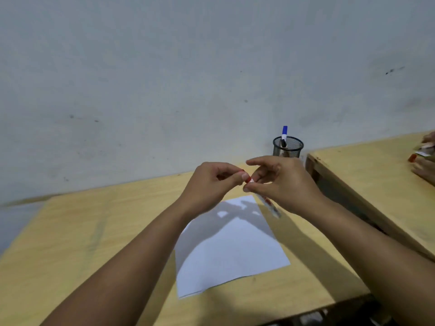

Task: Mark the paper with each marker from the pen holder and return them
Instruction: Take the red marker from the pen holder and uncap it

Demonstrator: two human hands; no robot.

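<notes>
A white sheet of paper (231,250) lies on the wooden table (70,231) under my hands. Above it, my right hand (282,184) grips the white barrel of a red marker (268,203), which slants down to the right. My left hand (211,182) pinches the marker's red cap (246,178) at the barrel's upper end; whether the cap is on or off the barrel is hidden by my fingers. A black mesh pen holder (288,148) stands at the back by the wall, holding a blue marker (284,132) and a black marker (283,142).
A second wooden table (376,184) stands to the right across a narrow gap. Another person's hands (426,158) rest on it at the frame's right edge. A grey wall runs directly behind both tables.
</notes>
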